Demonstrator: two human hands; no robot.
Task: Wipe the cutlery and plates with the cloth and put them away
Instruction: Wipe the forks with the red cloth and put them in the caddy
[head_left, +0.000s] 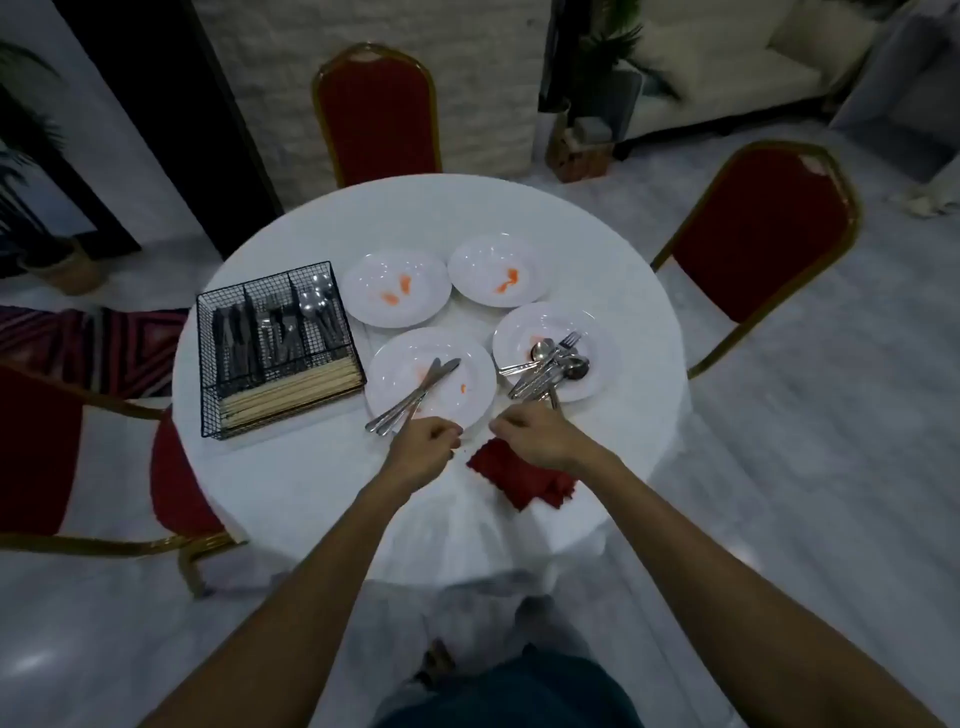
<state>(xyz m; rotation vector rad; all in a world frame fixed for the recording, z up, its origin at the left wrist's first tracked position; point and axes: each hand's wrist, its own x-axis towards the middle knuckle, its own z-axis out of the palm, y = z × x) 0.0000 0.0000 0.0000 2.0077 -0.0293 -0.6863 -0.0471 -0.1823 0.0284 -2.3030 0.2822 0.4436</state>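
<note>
The red cloth (519, 480) lies crumpled at the table's (311, 467) near edge, kept handy for wiping, I judge. Over it the right hand (537, 434) curls its fingers round what seems a spoon (574, 368) handle from the cutlery (543, 366) piled on the right plate (524, 325) just beyond, while left of the cloth the left hand (423, 444) grips a knife (423, 387) lying across the left plate (395, 374). Further beyond the cloth the stained back plates (374, 275) wait unwiped, and far to its left stands the wire basket (275, 348), likely where wiped pieces go.
</note>
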